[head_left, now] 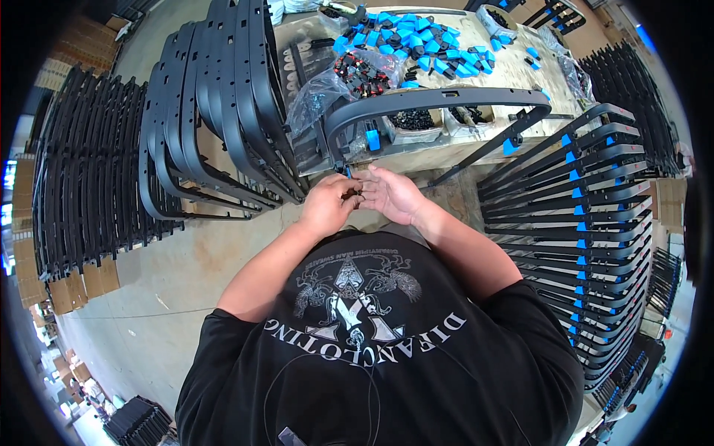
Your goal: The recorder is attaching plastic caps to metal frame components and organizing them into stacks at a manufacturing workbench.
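My left hand (326,205) is closed, its fingertips pinched around something small and dark that I cannot make out. Facing it, my right hand (393,196) is palm up, with fingers loosely stretched toward the left fingertips. Both hands are just in front of the near end of a black bent-tube frame (439,97), which rests across the front of the workbench (461,149). A blue-and-black clip (372,138) is beside the frame's left leg, and a blue piece (512,145) sits on its right leg.
Many blue-and-black clips (416,41) are heaped on the bench, near a plastic bag (320,93) with red-and-black parts (364,74). Boxes of small black parts (413,120) line its front. Black frames (245,97) stand at left; frames with blue pieces (576,245) are stacked at right.
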The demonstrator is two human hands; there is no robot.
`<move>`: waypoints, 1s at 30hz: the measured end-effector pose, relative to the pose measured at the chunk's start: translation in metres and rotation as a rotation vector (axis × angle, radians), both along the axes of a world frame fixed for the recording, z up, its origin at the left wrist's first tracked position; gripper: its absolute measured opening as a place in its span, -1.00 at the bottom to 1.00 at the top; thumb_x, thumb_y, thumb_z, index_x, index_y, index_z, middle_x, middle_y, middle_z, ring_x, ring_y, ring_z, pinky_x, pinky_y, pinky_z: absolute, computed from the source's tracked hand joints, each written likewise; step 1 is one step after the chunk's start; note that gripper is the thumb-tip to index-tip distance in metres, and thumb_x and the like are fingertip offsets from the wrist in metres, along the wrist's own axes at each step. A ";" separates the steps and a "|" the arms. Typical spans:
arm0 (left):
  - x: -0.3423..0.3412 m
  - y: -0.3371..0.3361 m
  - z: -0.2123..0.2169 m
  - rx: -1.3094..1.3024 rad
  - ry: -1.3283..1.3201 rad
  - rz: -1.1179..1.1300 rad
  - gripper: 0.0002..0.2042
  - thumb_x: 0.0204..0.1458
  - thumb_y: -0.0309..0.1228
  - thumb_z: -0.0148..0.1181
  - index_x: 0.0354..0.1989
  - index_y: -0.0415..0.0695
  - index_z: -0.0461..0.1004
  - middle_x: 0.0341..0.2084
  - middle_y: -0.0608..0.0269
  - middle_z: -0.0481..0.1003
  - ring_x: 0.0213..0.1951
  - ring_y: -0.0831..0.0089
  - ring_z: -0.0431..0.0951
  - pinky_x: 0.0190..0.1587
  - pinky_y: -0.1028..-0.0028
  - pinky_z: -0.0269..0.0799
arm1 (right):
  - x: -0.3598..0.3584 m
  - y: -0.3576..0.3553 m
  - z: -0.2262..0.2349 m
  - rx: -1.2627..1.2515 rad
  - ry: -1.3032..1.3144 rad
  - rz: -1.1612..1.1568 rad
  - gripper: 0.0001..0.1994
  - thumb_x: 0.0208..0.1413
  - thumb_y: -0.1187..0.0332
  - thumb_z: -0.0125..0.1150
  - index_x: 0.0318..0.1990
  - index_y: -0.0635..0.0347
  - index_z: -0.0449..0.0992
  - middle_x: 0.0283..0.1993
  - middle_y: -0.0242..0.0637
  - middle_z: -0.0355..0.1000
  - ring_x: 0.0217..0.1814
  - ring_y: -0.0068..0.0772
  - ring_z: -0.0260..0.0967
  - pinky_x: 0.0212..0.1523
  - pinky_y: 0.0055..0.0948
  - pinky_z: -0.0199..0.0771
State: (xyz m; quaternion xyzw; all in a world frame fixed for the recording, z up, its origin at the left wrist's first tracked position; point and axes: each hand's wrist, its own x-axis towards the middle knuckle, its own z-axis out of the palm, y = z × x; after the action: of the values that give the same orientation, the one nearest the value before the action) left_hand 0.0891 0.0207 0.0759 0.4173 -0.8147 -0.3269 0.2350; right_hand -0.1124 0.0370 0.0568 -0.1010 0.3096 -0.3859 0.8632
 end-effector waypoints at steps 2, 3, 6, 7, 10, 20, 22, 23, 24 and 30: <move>-0.001 0.002 0.004 0.121 0.124 0.056 -0.77 -0.04 -0.39 0.42 -0.20 -0.16 0.60 -0.34 0.15 0.57 -0.30 0.22 0.56 -0.20 0.31 0.49 | -0.001 0.003 -0.001 -0.068 0.203 -0.006 -0.61 0.35 0.15 0.11 0.09 0.32 0.46 -0.04 -0.17 0.53 -0.08 -0.26 0.51 0.07 -0.21 0.49; -0.002 0.003 0.004 0.120 0.124 0.052 -0.77 -0.04 -0.39 0.42 -0.20 -0.16 0.60 -0.34 0.15 0.57 -0.30 0.22 0.56 -0.20 0.31 0.49 | -0.003 0.005 -0.004 -0.069 0.203 -0.009 -0.61 0.35 0.15 0.11 0.09 0.32 0.46 -0.04 -0.17 0.53 -0.08 -0.26 0.51 0.07 -0.21 0.49; -0.002 0.004 0.001 0.135 0.172 0.140 -0.74 -0.09 -0.42 0.47 -0.20 -0.15 0.61 -0.38 0.23 0.55 -0.39 0.39 0.49 -0.30 0.42 0.45 | -0.006 0.008 -0.012 -0.134 0.180 0.073 -0.74 0.32 0.30 0.16 0.00 0.31 0.51 -0.13 -0.23 0.54 -0.17 -0.34 0.51 -0.07 -0.29 0.52; -0.002 0.004 -0.001 0.137 0.209 0.155 -0.74 -0.09 -0.43 0.48 -0.20 -0.15 0.61 -0.40 0.26 0.53 -0.41 0.43 0.47 -0.32 0.45 0.43 | -0.005 0.007 -0.012 -0.136 0.146 0.068 -0.76 0.30 0.30 0.19 -0.02 0.29 0.53 -0.16 -0.25 0.54 -0.16 -0.37 0.50 -0.10 -0.32 0.51; 0.000 0.005 -0.007 0.159 0.279 0.169 -0.73 -0.09 -0.44 0.50 -0.19 -0.15 0.61 -0.42 0.28 0.52 -0.43 0.48 0.44 -0.34 0.48 0.42 | -0.003 0.004 -0.009 -0.157 0.140 0.082 -0.78 0.26 0.31 0.24 -0.07 0.28 0.55 -0.22 -0.30 0.53 -0.20 -0.43 0.49 -0.17 -0.38 0.47; 0.007 -0.016 -0.024 0.155 -0.099 0.416 -0.71 0.23 -0.22 0.20 -0.18 -0.26 0.55 -0.43 -0.07 0.59 -0.34 0.11 0.62 -0.22 0.26 0.51 | 0.011 -0.038 -0.026 -0.287 0.659 -0.010 -0.84 0.18 0.48 0.26 -0.12 0.34 0.51 -0.36 -0.29 0.50 -0.42 -0.45 0.47 -0.36 -0.42 0.55; 0.002 -0.022 -0.017 0.145 -0.180 0.375 -0.68 0.25 -0.21 0.14 -0.18 -0.28 0.55 -0.32 -0.22 0.58 -0.20 -0.16 0.59 -0.13 0.09 0.50 | 0.017 -0.042 -0.027 -0.313 0.704 0.003 -0.82 0.18 0.49 0.25 -0.11 0.39 0.49 -0.38 -0.28 0.51 -0.40 -0.46 0.49 -0.36 -0.43 0.55; 0.000 -0.025 -0.015 0.151 -0.265 0.355 -0.68 0.27 -0.21 0.08 -0.21 -0.27 0.56 -0.31 -0.21 0.59 -0.18 -0.15 0.59 -0.10 0.05 0.49 | 0.019 -0.044 -0.028 -0.336 0.720 0.003 -0.80 0.18 0.49 0.26 -0.10 0.41 0.48 -0.38 -0.26 0.51 -0.40 -0.46 0.50 -0.36 -0.43 0.55; 0.000 -0.027 -0.015 0.156 -0.349 0.335 -0.66 0.28 -0.21 0.02 -0.25 -0.26 0.57 -0.30 -0.21 0.59 -0.16 -0.14 0.60 -0.07 0.02 0.48 | 0.020 -0.045 -0.030 -0.360 0.735 0.004 -0.78 0.17 0.50 0.26 -0.09 0.43 0.47 -0.37 -0.25 0.51 -0.41 -0.45 0.50 -0.36 -0.43 0.56; -0.003 -0.045 -0.003 0.232 -0.585 0.165 -0.64 0.29 -0.22 -0.05 -0.26 -0.26 0.59 -0.26 -0.18 0.59 -0.13 -0.12 0.59 -0.02 0.03 0.49 | 0.012 -0.057 -0.034 -0.418 0.783 0.102 -0.79 0.17 0.45 0.30 -0.13 0.42 0.53 -0.41 -0.23 0.54 -0.45 -0.46 0.51 -0.38 -0.44 0.56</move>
State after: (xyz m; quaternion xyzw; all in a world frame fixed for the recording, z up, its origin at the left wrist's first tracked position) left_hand 0.0856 -0.0241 0.0733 0.5822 -0.7685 -0.2636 -0.0325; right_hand -0.0999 -0.0198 0.0224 -0.4269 0.5232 -0.3297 0.6598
